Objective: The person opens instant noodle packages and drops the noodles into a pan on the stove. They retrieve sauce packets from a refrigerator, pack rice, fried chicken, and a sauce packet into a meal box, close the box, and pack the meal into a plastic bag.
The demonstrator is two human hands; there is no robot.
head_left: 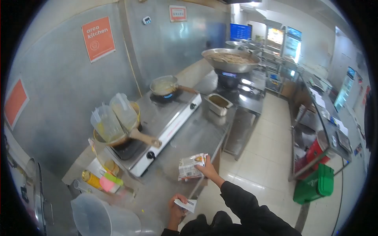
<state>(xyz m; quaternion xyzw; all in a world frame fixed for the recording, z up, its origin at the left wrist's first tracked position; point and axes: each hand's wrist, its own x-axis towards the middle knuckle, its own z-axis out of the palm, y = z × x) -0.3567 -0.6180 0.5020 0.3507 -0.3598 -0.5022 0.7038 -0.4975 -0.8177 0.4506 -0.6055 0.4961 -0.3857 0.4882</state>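
My right hand [208, 170] is closed on the edge of some printed food packets [191, 166], which lie over the front of the steel counter [169, 159]. Nearer to my body, my left hand [178, 205] has its fingers wrapped round a small white paper [186, 205] with dark print. A thin dark item shows at the same hand, too small to make out. The packets overlap, so how many there are cannot be told.
A gas stove [169, 128] holds a pan of liquid [163, 85] and a pan with plastic jugs [106, 124]. Beyond are a metal container [218, 104] and a large wok [231, 59]. Bottles and a big clear jug [102, 218] stand at left; a green bin [315, 184] at right.
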